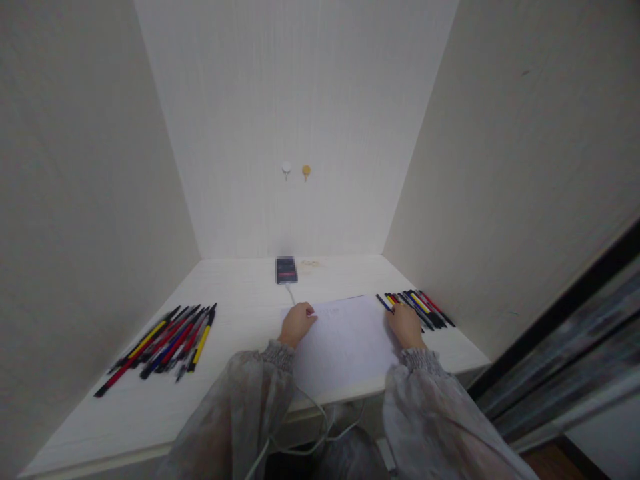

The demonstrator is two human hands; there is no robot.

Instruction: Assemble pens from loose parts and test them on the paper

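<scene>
A white sheet of paper (350,343) with faint writing near its top lies on the desk. My left hand (298,324) rests at its left edge, fingers loosely curled, thumb and forefinger slightly apart with nothing visible between them. At the sheet's right side, my right hand (406,325) is closed at the near end of a dark blue pen (384,302), the leftmost of a row. Beside and partly under that hand lie several pens (425,303) in black, yellow, red and blue, roughly parallel and slanted. My right palm hides part of them.
A bigger, looser pile of pens (170,340) lies on the left of the desk (240,287). A phone (286,270) with a white cable stands at the back. Two small hooks (307,171) are on the back wall. Side walls close in both ends. Cables hang below the front edge.
</scene>
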